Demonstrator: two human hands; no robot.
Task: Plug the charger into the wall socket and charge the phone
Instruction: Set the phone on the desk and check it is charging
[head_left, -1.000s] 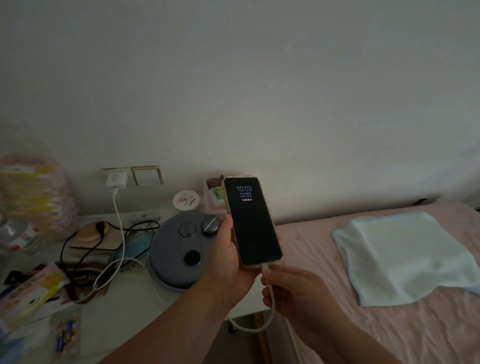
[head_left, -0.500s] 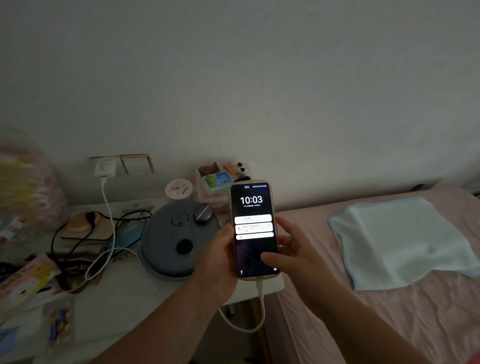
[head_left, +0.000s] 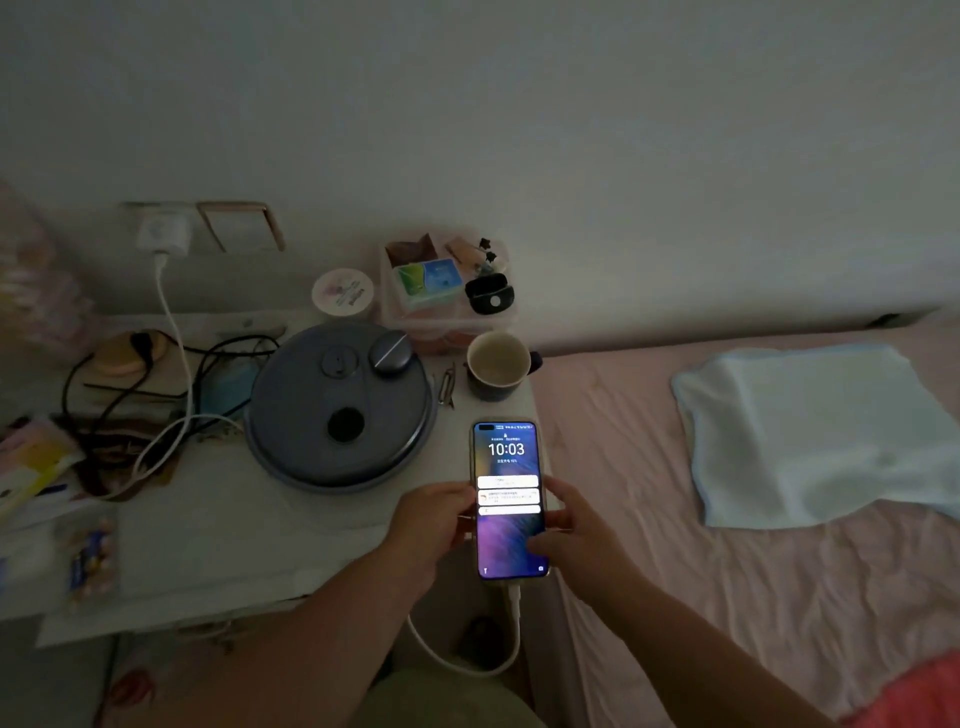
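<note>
The phone (head_left: 508, 499) is held by both hands over the near right corner of the worktop (head_left: 218, 525), its lit screen facing up and showing 10:03 with notification cards beneath; whether its far end already rests on the surface or hangs just above it cannot be told. Its long axis runs straight away from the person, top end toward the cup (head_left: 497, 364) and the wall, bottom end toward the body. The left hand (head_left: 431, 525) closes its grip on the phone's left edge, thumb over the bezel; the right hand (head_left: 576, 535) clasps the right edge, fingers curled around it and the thumb lying on the lower screen. The white cable (head_left: 511, 623) is seated in the bottom port, drops, loops leftward under the left forearm and runs across the worktop to the charger (head_left: 163, 234), which sits in the wall socket. By that reading the plugging is done and only setting the phone flat remains: the bare worktop lies left of the grip, beside the grey round appliance (head_left: 340, 410), so the left hand is nearer, and the bed (head_left: 727, 597) lies just right
</note>
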